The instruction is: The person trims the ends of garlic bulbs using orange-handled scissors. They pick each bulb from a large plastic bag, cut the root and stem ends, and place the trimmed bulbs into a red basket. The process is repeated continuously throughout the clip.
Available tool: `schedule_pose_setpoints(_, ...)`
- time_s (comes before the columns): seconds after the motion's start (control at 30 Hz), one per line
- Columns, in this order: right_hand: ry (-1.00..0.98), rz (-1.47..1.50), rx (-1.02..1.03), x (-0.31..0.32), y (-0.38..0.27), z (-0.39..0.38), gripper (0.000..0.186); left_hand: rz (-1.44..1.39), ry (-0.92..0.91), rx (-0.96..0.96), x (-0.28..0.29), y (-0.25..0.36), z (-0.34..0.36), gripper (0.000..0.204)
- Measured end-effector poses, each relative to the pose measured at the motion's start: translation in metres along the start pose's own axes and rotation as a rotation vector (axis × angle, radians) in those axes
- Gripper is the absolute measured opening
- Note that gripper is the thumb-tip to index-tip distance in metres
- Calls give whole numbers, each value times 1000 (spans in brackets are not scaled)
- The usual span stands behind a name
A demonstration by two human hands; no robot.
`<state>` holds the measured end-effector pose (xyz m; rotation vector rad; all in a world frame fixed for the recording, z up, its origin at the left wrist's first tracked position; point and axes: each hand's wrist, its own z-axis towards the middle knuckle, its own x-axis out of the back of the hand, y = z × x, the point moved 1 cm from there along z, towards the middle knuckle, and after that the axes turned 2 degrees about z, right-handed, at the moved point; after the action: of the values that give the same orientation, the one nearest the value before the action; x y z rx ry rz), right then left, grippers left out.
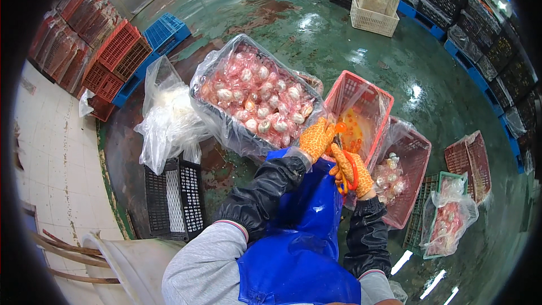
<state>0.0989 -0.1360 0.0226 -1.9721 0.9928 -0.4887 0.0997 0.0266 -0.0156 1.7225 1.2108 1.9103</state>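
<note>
My left hand (317, 138), in an orange patterned glove, is closed at the near rim of a red crate (385, 101). Its fingers hide most of what they hold. At their tips shows a round orange yolk (340, 127). My right hand (357, 174), gloved alike, grips scissors (354, 164) with red-orange handles, the blades pointing toward the left hand. Inside the red crate, several orange yolks (354, 124) lie in yellow liquid on a plastic liner. Left of it, a dark crate (197, 87) lined with clear plastic is full of pale eggs (262, 99) in clear-and-red wrappers.
A pinkish-red crate (415, 178) on the right holds some wrapped eggs. A crumpled plastic bag (172, 116) lies left, above a black crate (175, 197). Farther right is a green crate (435, 214) with a bag over it. Stacked crates (116, 51) and blue pallets (166, 33) line the wet green floor.
</note>
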Motion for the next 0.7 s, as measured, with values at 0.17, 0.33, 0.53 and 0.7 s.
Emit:
schedule_pose_setpoints(0.17,46,46,54,8,15,1,49,-323,-28,40,-23,-15,7,60)
schedule_pose_setpoints(0.33,-145,900,396,43,81,0,38,-771,-244,-69,-15,-7,-14,58)
schedule_pose_setpoints(0.53,323,640,395,92,200,-30,41,369,239,-217,62,-85,-4,66)
schedule_pose_setpoints(0.7,366,773,315,100,221,-47,40,918,55,-108,82,-162,20,70)
